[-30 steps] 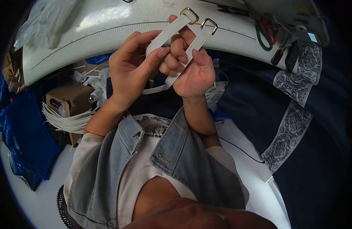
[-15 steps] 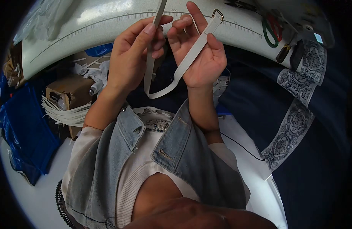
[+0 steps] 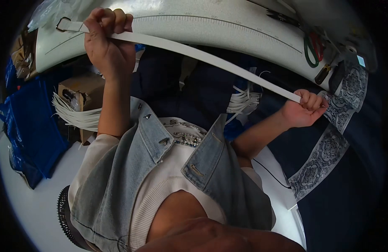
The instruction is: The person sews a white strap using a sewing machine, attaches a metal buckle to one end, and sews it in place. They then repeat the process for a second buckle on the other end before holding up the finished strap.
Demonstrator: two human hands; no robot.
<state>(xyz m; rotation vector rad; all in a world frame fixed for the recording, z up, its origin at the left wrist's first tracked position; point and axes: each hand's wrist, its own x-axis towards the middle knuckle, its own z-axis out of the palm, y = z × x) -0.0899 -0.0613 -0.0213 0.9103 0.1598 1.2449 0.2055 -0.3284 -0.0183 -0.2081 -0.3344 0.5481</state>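
Observation:
A narrow white strap [image 3: 194, 53] runs in a shallow curve between my hands, sloping down to the right. My left hand [image 3: 111, 44] is closed around it at the upper left, close to the end with a small metal buckle [image 3: 63, 24]. The buckle sticks out past my fingers, above the ruler-marked table edge. My right hand [image 3: 304, 110], lower and far to the right, has its fingers closed on the strap's other end. Behind that hand hangs a black-and-white patterned band [image 3: 322, 157].
A white table [image 3: 194, 19] with ruler markings curves across the top. Snips [image 3: 284, 17], green-handled scissors [image 3: 310, 54] and a screwdriver [image 3: 323, 74] lie at its right. White strips [image 3: 74, 113] bundle beside a cardboard box [image 3: 87, 86]; another bundle [image 3: 244, 102] hangs by my right arm.
My hands have moved far apart, and the looped strap is now stretched out between them. The buckle end has passed from my open right hand to my left, at the far left.

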